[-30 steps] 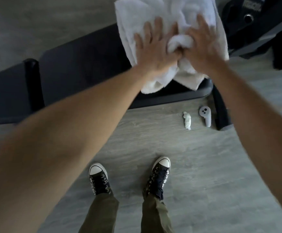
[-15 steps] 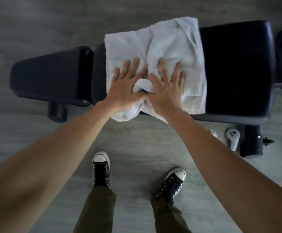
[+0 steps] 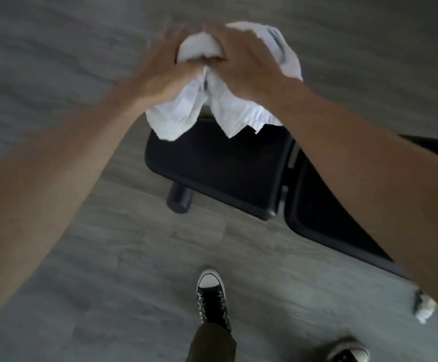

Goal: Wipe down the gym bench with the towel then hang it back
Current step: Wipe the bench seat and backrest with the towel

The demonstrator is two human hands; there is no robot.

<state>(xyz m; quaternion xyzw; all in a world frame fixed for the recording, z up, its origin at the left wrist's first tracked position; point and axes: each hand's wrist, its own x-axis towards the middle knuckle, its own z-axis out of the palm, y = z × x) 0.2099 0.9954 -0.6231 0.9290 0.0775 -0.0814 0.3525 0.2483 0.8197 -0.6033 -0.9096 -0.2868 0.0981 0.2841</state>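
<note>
Whereas half a second ago the towel lay spread flat mid-pad with both palms open on it, it's now bunched up at the left end of the desk, upper centre of frame, part of it past the pad edge over the floor. View has swung too: pads now run diagonally toward the right edge.

Left hand and right hand are side by side, fingers curled down over the wad, gripping it. Motion blur, so fingertips are unclear.

Counts: 1 towel, 2 hands, 2 pad sections with a gap between, 1 foot cap under the desk, 2 sneakers at bottom, 1 crumpled white scrap at lower right.
</note>
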